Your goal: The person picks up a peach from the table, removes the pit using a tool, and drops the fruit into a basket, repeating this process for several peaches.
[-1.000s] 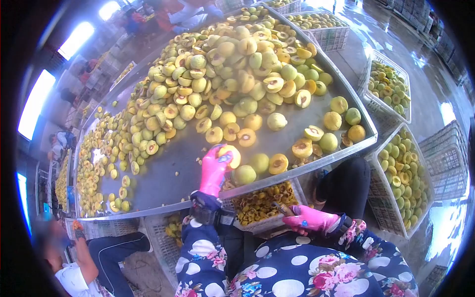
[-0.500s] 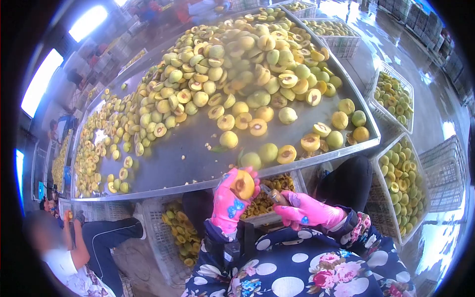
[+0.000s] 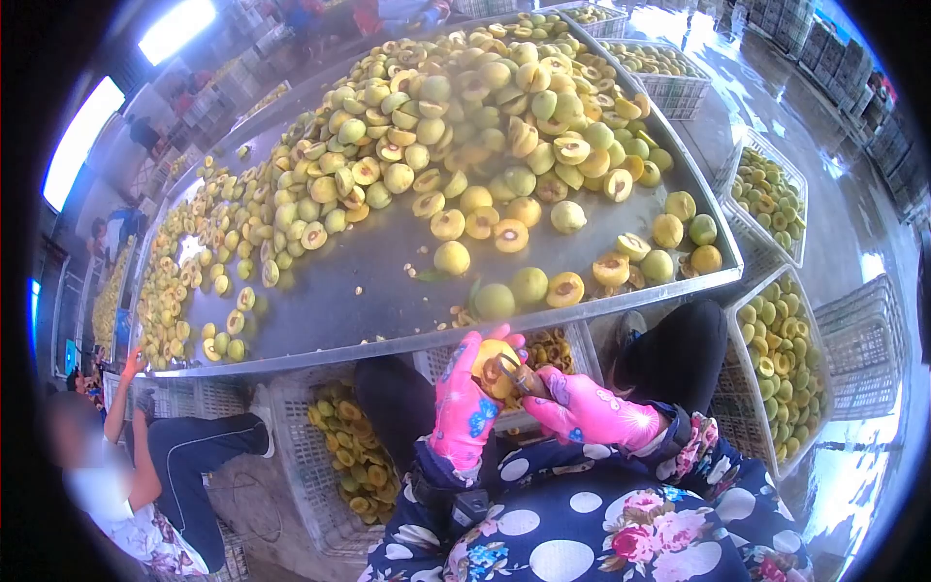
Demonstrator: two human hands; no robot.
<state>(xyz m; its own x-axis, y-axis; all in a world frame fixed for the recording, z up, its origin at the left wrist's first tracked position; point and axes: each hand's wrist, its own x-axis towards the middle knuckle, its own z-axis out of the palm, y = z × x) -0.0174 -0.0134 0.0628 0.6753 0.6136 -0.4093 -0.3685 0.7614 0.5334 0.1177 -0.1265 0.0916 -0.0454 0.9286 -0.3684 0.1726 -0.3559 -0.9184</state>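
My left hand (image 3: 464, 412), in a pink patterned glove, cups a yellow stone-fruit half (image 3: 488, 357) with its cut side up. A pitting knife (image 3: 529, 382) with a wooden handle is gripped in my right hand (image 3: 590, 409), gloved in the same pink. Its metal tip meets the cut face, around the pit; how deep it goes I cannot make out. Under both hands stands a crate (image 3: 582, 351) holding fruit pieces. Just beyond them, several whole and halved fruits lie along the near edge of the metal table (image 3: 388, 315).
A big heap of halved fruit (image 3: 407, 145) covers much of the table. Fruit-filled crates stand at my right (image 3: 776, 461) and left (image 3: 320, 504). A seated co-worker (image 3: 145, 485) is at the far left, one hand at the table edge. The floor (image 3: 844, 204) looks wet.
My right hand has brought the pitting knife left onto the fruit half, which has tilted in my left hand. The co-worker's arm has reached up to the table edge.
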